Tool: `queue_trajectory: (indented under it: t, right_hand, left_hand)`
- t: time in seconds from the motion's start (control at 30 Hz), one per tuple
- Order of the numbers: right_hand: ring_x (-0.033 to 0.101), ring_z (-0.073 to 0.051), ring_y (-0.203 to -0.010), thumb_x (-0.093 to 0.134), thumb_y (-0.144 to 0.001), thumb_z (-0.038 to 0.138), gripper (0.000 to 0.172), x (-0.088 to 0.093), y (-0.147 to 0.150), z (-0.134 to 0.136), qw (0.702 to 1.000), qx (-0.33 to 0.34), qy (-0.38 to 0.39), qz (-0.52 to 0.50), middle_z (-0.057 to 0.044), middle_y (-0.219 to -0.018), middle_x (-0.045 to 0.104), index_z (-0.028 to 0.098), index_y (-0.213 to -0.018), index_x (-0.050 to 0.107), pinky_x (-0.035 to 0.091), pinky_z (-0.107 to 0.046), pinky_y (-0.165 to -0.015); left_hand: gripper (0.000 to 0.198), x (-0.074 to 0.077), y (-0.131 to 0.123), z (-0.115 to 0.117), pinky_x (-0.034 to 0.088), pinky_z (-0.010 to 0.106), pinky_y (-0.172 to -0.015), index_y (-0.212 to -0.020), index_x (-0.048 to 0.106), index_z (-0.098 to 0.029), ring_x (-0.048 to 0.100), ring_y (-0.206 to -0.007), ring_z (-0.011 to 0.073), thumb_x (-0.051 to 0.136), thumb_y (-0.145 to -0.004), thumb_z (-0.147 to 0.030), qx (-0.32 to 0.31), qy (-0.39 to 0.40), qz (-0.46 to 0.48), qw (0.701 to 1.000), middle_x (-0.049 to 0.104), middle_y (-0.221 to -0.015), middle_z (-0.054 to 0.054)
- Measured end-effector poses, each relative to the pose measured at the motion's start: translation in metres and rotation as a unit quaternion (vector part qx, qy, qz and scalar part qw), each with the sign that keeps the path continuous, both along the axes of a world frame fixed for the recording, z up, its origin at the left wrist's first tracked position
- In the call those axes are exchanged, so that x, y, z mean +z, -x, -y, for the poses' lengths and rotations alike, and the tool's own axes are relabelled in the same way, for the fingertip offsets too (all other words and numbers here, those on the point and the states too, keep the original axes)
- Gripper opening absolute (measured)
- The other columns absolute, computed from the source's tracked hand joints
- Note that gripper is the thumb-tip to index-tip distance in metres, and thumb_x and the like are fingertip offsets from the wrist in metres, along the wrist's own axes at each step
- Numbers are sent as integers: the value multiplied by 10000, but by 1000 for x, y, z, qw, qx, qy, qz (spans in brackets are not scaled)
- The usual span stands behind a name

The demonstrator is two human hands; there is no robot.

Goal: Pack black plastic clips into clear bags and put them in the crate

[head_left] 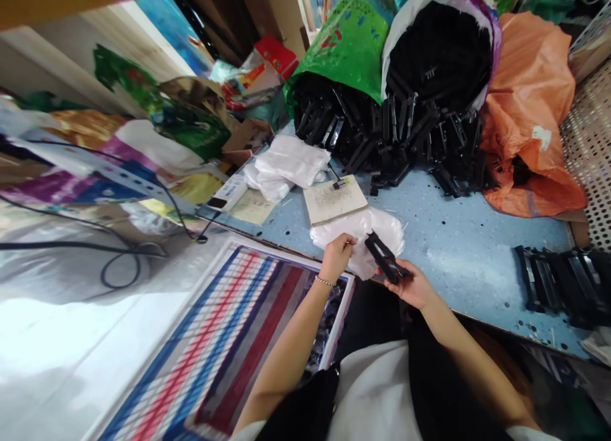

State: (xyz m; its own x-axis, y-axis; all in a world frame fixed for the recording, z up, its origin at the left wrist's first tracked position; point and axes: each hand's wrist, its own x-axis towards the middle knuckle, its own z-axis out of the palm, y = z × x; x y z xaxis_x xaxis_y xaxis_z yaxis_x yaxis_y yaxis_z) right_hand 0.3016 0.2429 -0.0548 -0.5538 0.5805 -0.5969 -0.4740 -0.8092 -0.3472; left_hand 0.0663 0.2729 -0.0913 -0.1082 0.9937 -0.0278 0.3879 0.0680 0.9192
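Note:
My left hand (337,255) is closed in a pinch on the edge of a clear plastic bag (363,234) from a small heap at the near edge of the blue table (458,244). My right hand (411,284) grips a long black plastic part (386,258), its tip pointing toward the bag. The two hands are close together, just above the table's front edge.
A big pile of black parts (396,135) spills from green, white and orange bags at the back. A card pad (334,200) and more folded clear bags (289,164) lie behind the heap. Black parts (563,282) are stacked at right. A striped woven sack (224,358) stands at my left.

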Motion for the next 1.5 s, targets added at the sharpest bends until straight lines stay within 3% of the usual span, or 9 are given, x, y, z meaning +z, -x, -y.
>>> queue_trajectory:
  t: [0.27,0.57,0.9,1.03,1.13,1.23,1.33,1.4,1.5]
  right_hand:
    - [620,-110,-603,246,-1022,384,490,-16,-6,-3,988,50,60,-134,-171,-989,697,40,-1219,534,547,-172,-511]
    - [617,-120,-613,392,-992,365,389,-21,-3,5,995,8,48,-86,-151,-970,714,70,-1132,603,553,-183,-505]
    - [482,-61,-553,498,-914,406,345,-10,0,-3,991,-1,23,-130,-75,-879,672,112,-1058,608,430,-113,-426]
    - [598,-130,-729,610,-872,370,207,-9,11,5,984,-55,-128,109,-17,-842,643,193,-977,611,534,-216,-609]
    - [555,-195,-1165,637,-874,320,383,5,18,29,905,13,-342,255,-49,-1236,604,248,-1247,585,475,-348,-1021]
    - [419,-216,-1363,598,-925,292,532,28,17,48,845,135,-477,201,-82,-1463,454,232,-1436,463,326,-392,-1171]
    - [524,-216,-1275,585,-953,339,551,48,9,52,837,242,-477,117,-98,-1468,466,239,-1475,439,441,-382,-1070]
    - [602,-202,-1159,605,-944,369,487,53,2,47,851,241,-447,134,-99,-1382,556,237,-1406,525,478,-370,-1014]
    - [651,-185,-1037,630,-925,405,356,48,-5,41,887,154,-387,202,-84,-1198,667,219,-1229,644,491,-360,-977]
  left_hand:
    - [81,0,-10,-10,423,223,-543,-911,555,-173,548,-520,127,529,-841,-203,32,28,16,999,576,-576,-36]
    - [431,24,14,8,546,364,-931,-1183,679,-170,645,-1100,256,426,-861,-31,-30,-136,-349,927,622,-1323,105]
    - [683,44,-29,43,456,316,-1122,-1525,363,-216,466,-1379,179,359,-879,2,-233,-234,-187,925,444,-1514,88]
    - [800,36,-51,68,388,352,-1181,-1572,253,-266,399,-1426,175,384,-843,37,-273,-241,-102,926,407,-1533,91]
    - [826,35,-54,78,430,389,-1152,-1571,254,-230,405,-1423,228,479,-807,-9,-263,-230,-83,933,369,-1544,137]
    - [597,58,-35,96,495,359,-1085,-1416,492,-242,550,-1285,204,494,-852,-48,-210,-222,-81,949,544,-1382,114]
    - [345,82,9,120,516,303,-1026,-1224,625,-258,630,-1136,173,550,-907,-145,-180,-160,-98,966,646,-1208,70]
    - [288,73,40,135,518,302,-996,-1185,652,-258,643,-1102,183,579,-909,-218,-177,-77,-132,972,665,-1179,65]
    - [206,16,66,153,544,325,-894,-1007,703,-202,683,-950,213,631,-817,-229,-134,57,-186,972,714,-1014,80]
